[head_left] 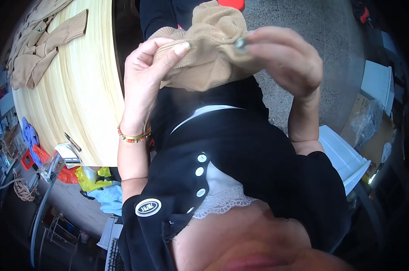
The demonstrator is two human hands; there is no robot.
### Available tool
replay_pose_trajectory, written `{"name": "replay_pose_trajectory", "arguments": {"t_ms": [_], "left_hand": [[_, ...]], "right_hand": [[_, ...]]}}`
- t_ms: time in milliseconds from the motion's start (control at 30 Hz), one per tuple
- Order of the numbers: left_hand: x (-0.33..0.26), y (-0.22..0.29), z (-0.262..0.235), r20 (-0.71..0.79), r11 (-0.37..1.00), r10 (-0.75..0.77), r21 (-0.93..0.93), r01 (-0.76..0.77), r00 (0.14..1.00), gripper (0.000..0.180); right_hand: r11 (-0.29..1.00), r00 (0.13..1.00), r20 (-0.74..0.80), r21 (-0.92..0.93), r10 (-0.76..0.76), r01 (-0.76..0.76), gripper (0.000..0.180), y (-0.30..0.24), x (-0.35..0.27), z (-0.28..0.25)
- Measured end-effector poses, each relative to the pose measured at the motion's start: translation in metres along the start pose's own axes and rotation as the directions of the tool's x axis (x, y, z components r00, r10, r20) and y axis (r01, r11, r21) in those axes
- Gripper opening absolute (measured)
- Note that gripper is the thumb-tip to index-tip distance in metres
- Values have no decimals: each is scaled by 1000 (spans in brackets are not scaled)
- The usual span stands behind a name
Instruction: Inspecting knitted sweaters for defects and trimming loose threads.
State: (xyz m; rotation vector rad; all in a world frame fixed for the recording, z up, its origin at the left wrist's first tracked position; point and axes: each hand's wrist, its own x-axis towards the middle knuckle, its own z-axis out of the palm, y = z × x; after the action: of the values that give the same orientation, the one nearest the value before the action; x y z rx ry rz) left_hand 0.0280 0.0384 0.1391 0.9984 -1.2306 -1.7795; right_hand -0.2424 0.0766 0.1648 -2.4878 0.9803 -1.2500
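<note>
A tan ribbed knit garment [204,67] hangs bunched in front of me above my lap. My left hand [150,63] is closed on its left side, with the thumb pressing a folded edge against the fingers. At the cloth's right side is my right hand [288,58], blurred by motion, its thumb and fingers drawn together. A small grey-green object [240,44] shows at those fingertips; its kind is too smeared to make out. Whether the right fingers also pinch the cloth is hidden.
A light wood table [87,108] stands on my left, with more tan knit garments [42,49] at its far end. Near its front corner lie a pen [72,141] and a small box. Colourful bags [93,178] hang below. White plastic bins [342,156] stand to my right.
</note>
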Motion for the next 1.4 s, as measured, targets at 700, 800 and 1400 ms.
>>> {"name": "replay_pose_trajectory", "arguments": {"t_ms": [700, 800, 1400], "left_hand": [[-18, -15, 19, -21, 941, 333, 75, -331, 943, 52], [-14, -21, 16, -13, 883, 396, 278, -377, 918, 59], [-10, -31, -7, 1, 653, 606, 571, -498, 795, 42]], "right_hand": [[991, 995, -95, -135, -34, 21, 24, -16, 13, 53], [995, 997, -71, -102, -8, 1, 27, -15, 15, 55], [945, 968, 240, 290, 78, -148, 28, 13, 39, 61]]}}
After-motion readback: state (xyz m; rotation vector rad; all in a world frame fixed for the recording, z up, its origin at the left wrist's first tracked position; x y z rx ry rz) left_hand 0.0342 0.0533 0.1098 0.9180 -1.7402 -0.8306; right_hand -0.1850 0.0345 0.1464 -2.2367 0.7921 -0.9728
